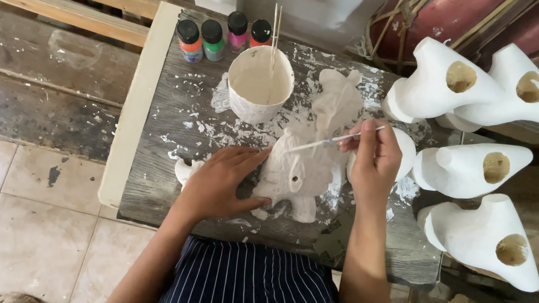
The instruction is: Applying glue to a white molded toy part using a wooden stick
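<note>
A white plaster figure (305, 169) lies flat on the paint-spattered grey board (156, 179) in front of me. My left hand (221, 183) rests on the figure's left side and steadies it. My right hand (374, 164) grips a thin white paintbrush (329, 140), whose tip touches the figure's upper middle. A white cup (258, 88) of white paint stands just behind the figure, with two thin sticks upright in it. A second white figure (338, 98) lies behind the first.
Several small paint bottles (218, 39) with black caps stand at the board's back edge. White hollow plaster casts (473, 169) are stacked at the right. A round white piece (408, 151) sits by my right hand. Tiled floor (16, 209) lies to the left, wooden planks behind.
</note>
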